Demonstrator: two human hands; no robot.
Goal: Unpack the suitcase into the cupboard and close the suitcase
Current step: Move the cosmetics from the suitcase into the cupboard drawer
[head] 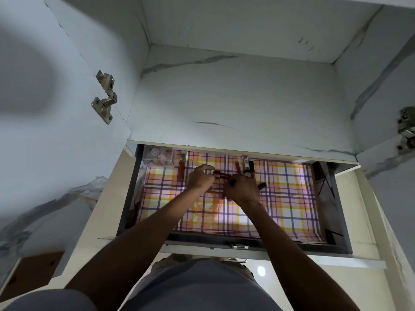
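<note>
An open cupboard drawer (330,198) lined with pink, yellow and purple checked paper lies below me. Both my hands are over its middle. My left hand (200,178) pinches one end of a small red tube (222,176). My right hand (241,189) grips a bunch of slim red and black cosmetic sticks, one black end (262,185) poking out to the right. More red tubes (246,163) lie at the drawer's back edge, and another (181,168) lies left of my hands. The suitcase is out of view.
A clear box of small round items (159,156) sits in the drawer's back left corner. Above the drawer is a white marbled cupboard shelf (235,104). Metal hinges (104,97) stand on the left panel, with another hinge (406,129) at the right.
</note>
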